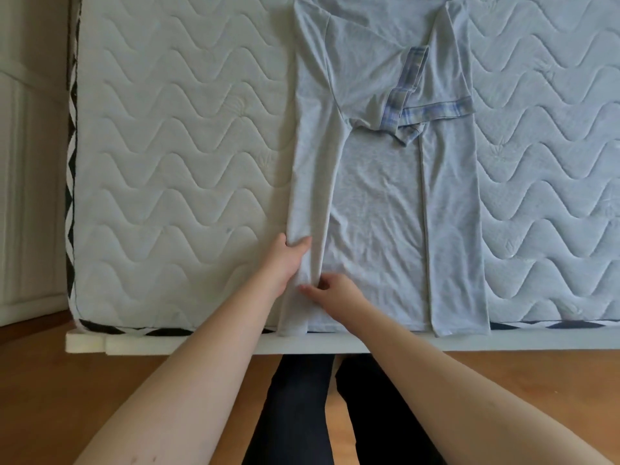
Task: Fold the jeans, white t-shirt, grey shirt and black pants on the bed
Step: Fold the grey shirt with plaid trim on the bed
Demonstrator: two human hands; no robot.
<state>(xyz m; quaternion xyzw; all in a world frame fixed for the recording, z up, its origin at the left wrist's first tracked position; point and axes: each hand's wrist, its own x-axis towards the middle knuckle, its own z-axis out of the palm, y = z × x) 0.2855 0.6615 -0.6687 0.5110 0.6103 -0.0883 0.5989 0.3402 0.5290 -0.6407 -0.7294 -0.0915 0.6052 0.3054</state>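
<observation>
Head view. Quilted white mattress (174, 156) with a wave-stitched top fills most of the frame; its near edge carries a black-and-white zigzag band and sits on a white bed frame (201, 342). Wooden floor (50, 380) lies in front, and a pale panelled wall (30, 146) runs along the left side.

Grey shirt (379, 209) lies flat on the mattress, right of centre, with its hem at the near edge, slightly overhanging. Both long sides are folded inward as narrow panels over the body. Two short sleeves with blue plaid cuffs (432, 110) are folded across the upper chest, overlapping one another.

Left hand (285, 260) rests at the outer edge of the left folded panel, thumb lying on top of the fabric and fingers curled around the fold edge, gripping it. Right hand (335, 290) sits just beside it, nearer the hem, fingertips drawn together and pinching the inner edge of the same panel. The two hands are close but not touching.

Dark-clad legs (302, 407) of the person stand on the floor below the bed frame.
</observation>
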